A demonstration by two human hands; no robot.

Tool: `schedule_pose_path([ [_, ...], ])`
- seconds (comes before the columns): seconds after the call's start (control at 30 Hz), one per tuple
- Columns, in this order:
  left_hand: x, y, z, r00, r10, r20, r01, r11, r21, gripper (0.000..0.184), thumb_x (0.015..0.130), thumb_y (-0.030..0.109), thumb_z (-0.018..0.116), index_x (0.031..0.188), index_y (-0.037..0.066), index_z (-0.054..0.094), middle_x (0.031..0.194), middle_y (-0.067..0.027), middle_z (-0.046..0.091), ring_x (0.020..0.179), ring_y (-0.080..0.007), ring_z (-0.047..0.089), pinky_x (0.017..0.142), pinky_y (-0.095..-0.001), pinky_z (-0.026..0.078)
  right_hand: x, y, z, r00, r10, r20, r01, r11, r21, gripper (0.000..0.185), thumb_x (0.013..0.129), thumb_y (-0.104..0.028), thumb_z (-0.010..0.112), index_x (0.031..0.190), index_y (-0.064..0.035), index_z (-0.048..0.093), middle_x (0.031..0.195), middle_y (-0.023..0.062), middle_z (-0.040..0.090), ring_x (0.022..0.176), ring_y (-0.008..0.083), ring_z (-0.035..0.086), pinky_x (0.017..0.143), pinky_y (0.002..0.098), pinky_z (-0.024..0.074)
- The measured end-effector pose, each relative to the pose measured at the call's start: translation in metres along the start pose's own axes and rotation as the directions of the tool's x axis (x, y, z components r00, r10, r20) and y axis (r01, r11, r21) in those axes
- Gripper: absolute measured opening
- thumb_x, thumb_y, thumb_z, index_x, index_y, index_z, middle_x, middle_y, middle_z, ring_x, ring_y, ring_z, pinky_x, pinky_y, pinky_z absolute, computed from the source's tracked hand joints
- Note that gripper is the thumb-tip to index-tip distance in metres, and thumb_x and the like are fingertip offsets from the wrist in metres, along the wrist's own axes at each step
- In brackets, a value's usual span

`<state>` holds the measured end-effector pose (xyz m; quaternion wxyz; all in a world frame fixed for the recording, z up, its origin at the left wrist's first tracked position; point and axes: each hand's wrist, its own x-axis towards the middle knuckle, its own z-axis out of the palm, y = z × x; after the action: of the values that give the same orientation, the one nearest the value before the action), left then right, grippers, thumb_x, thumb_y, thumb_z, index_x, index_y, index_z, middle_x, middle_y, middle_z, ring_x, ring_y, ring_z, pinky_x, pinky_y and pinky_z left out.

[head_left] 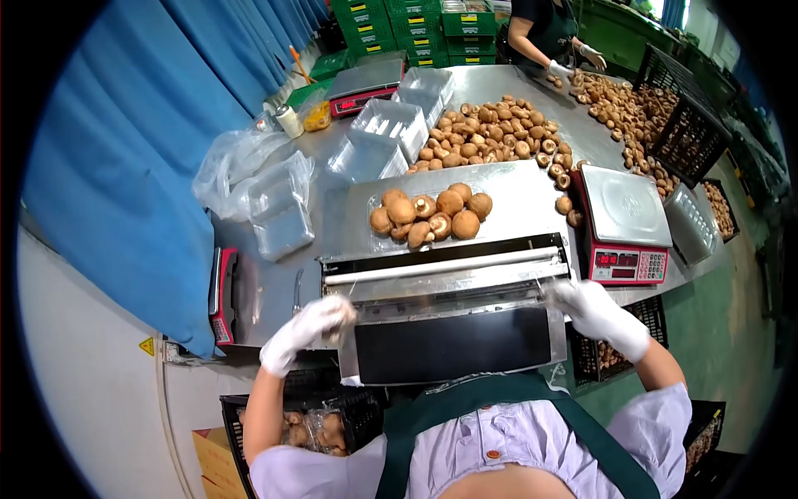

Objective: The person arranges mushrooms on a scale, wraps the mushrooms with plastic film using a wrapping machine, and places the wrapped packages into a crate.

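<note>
My left hand (309, 331), in a white glove, is closed at the left side of a film wrapping machine (453, 345) with a black front plate. At the machine's right side, my right hand (600, 313), also gloved, is closed in a pinch. Faint glints beside both hands show clear cling film (449, 309) stretched between them, across the machine just in front of its white roller (440, 268). Beyond the roller, on the machine's metal top, sits a clear tray heaped with brown mushrooms (431, 214). My fingertips are partly blurred.
A red scale (625, 220) stands at the right, another scale (223, 295) at the left edge. Loose mushrooms (490, 133) and empty clear trays (391, 125) lie farther back. A co-worker (544, 37) handles mushrooms near a black crate (692, 133). Crates also stand below the table.
</note>
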<state>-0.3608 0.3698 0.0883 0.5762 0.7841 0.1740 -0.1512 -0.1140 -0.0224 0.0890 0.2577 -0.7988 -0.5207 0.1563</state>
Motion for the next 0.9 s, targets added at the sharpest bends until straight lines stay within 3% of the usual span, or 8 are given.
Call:
schedule_pose_path([
  [0.17, -0.054, 0.033, -0.030, 0.857, 0.426, -0.291, -0.502, 0.818, -0.280, 0.039, 0.093, 0.033, 0.046, 0.069, 0.003, 0.045, 0.071, -0.0097, 0.049, 0.051, -0.0225, 0.056, 0.043, -0.0320, 0.046, -0.022, -0.065, -0.089, 0.985, 0.147, -0.090, -0.070, 0.817, 0.572, 0.010, 0.089, -0.006, 0.056, 0.082, 0.0010, 0.057, 0.088, 0.0119, 0.068, 0.062, 0.0152, 0.063, 0.062, 0.0300, 0.0524],
  [0.27, -0.029, 0.080, -0.060, 0.595, 0.597, -0.538, -0.800, 0.504, -0.325, 0.017, 0.086, 0.008, 0.054, 0.072, -0.001, 0.048, 0.073, -0.0100, 0.052, 0.064, -0.0241, 0.061, 0.063, -0.0320, 0.052, 0.041, -0.052, -0.100, 0.831, 0.005, -0.556, 0.207, 0.925, 0.318, 0.016, 0.091, -0.015, 0.058, 0.092, 0.0005, 0.063, 0.097, 0.0131, 0.067, 0.078, 0.0117, 0.064, 0.072, 0.0276, 0.0516],
  [0.33, 0.024, 0.096, -0.078, 0.520, 0.451, -0.725, -0.686, 0.727, -0.039, 0.013, 0.089, 0.013, 0.053, 0.091, 0.000, 0.056, 0.090, -0.0081, 0.060, 0.088, -0.0215, 0.060, 0.087, -0.0345, 0.046, 0.119, -0.037, -0.094, 0.732, 0.148, -0.665, 0.261, 0.840, 0.476, 0.017, 0.090, -0.015, 0.059, 0.100, -0.0020, 0.064, 0.107, 0.0089, 0.066, 0.094, 0.0125, 0.063, 0.084, 0.0253, 0.0489],
  [0.5, 0.197, 0.010, -0.098, 0.432, 0.792, -0.431, -0.134, 0.529, 0.838, 0.038, 0.084, 0.015, 0.061, 0.119, 0.001, 0.055, 0.131, -0.0226, 0.049, 0.118, -0.0318, 0.050, 0.102, -0.0375, 0.038, 0.273, 0.112, 0.014, 0.763, -0.332, -0.555, 0.158, 0.928, -0.338, 0.030, 0.089, -0.011, 0.058, 0.117, -0.0006, 0.056, 0.134, 0.0162, 0.047, 0.120, 0.0265, 0.051, 0.101, 0.0334, 0.0421],
  [0.57, 0.219, -0.025, -0.089, 0.705, 0.624, -0.337, -0.067, 0.532, 0.844, 0.044, 0.084, 0.017, 0.060, 0.124, 0.000, 0.050, 0.139, -0.0243, 0.038, 0.126, -0.0371, 0.041, 0.106, -0.0405, 0.034, 0.266, 0.134, 0.047, 0.898, -0.259, -0.355, 0.117, 0.920, -0.375, 0.031, 0.090, -0.013, 0.054, 0.118, -0.0001, 0.055, 0.142, 0.0164, 0.037, 0.123, 0.0272, 0.048, 0.101, 0.0334, 0.0415],
  [0.7, 0.205, -0.037, -0.065, 0.699, 0.650, -0.298, -0.091, 0.495, 0.864, 0.043, 0.092, 0.024, 0.053, 0.128, 0.001, 0.050, 0.135, -0.0238, 0.044, 0.124, -0.0359, 0.044, 0.104, -0.0371, 0.035, 0.215, 0.080, 0.021, 0.958, -0.014, -0.287, 0.028, 0.999, 0.046, 0.029, 0.091, -0.022, 0.054, 0.112, -0.0023, 0.060, 0.114, 0.0150, 0.059, 0.102, 0.0284, 0.058, 0.087, 0.0333, 0.0460],
  [0.8, 0.185, -0.033, -0.054, 0.790, 0.519, -0.328, -0.384, 0.835, 0.395, 0.048, 0.097, 0.035, 0.046, 0.127, -0.002, 0.050, 0.119, -0.0184, 0.059, 0.106, -0.0269, 0.059, 0.094, -0.0314, 0.044, 0.193, 0.045, 0.001, 0.946, 0.149, -0.287, -0.091, 0.975, 0.204, 0.033, 0.091, -0.037, 0.054, 0.102, -0.0083, 0.068, 0.094, 0.0122, 0.066, 0.087, 0.0262, 0.061, 0.078, 0.0342, 0.0470],
  [0.9, 0.172, -0.038, -0.062, 0.985, 0.031, -0.172, -0.079, 0.957, -0.278, 0.053, 0.097, 0.042, 0.044, 0.123, -0.004, 0.053, 0.116, -0.0172, 0.060, 0.103, -0.0234, 0.059, 0.089, -0.0323, 0.048, 0.192, 0.035, -0.001, 0.889, 0.421, -0.180, -0.368, 0.891, 0.266, 0.038, 0.089, -0.041, 0.056, 0.097, -0.0053, 0.068, 0.087, 0.0115, 0.066, 0.082, 0.0247, 0.061, 0.075, 0.0347, 0.0473],
])
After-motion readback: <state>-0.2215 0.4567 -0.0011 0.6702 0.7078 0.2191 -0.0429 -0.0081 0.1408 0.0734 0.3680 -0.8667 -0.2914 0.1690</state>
